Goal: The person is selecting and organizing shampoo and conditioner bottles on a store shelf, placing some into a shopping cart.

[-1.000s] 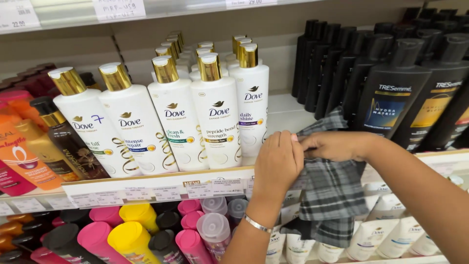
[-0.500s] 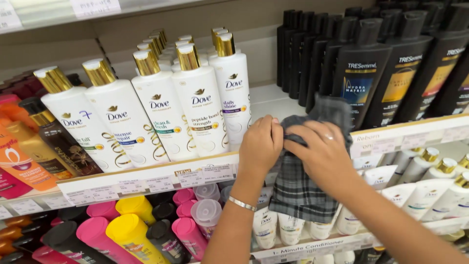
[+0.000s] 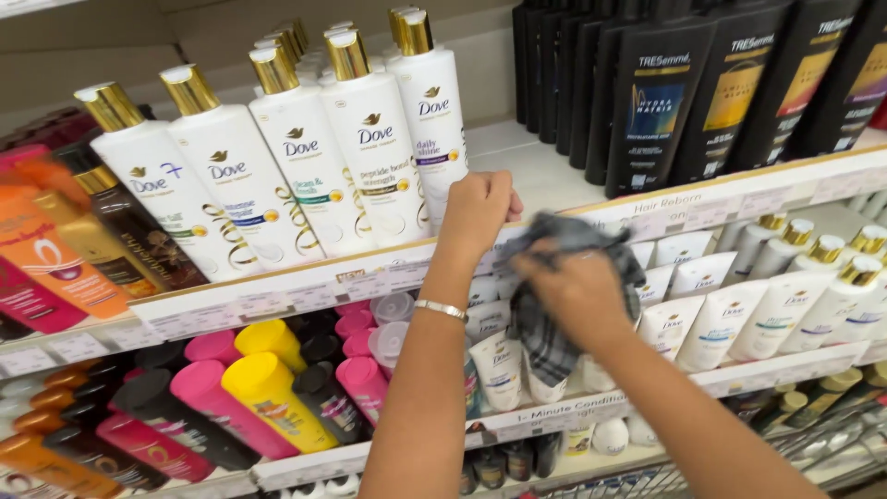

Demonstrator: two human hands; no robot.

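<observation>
My left hand point(image 3: 478, 211) is closed and rests against the front edge of the shelf point(image 3: 277, 291), just below a white bottle with a gold cap point(image 3: 428, 111); it pinches a corner of a grey plaid cloth point(image 3: 547, 337). A bracelet sits on that wrist. My right hand point(image 3: 575, 288) is bunched into the same cloth, holding it in front of the shelf edge. The cloth hangs down over white tubes point(image 3: 494, 365) on the lower shelf.
A row of white gold-capped bottles point(image 3: 305, 166) fills the shelf's left part, black bottles point(image 3: 665, 92) the right. Orange and brown bottles point(image 3: 55, 249) stand at far left. Below are pink and yellow bottles point(image 3: 259, 388) and more white bottles point(image 3: 795, 296).
Both hands have bunched the cloth up: it hung long and spread before, now it is gathered under my right hand. My left hand has risen to the shelf edge. The view has shifted.
</observation>
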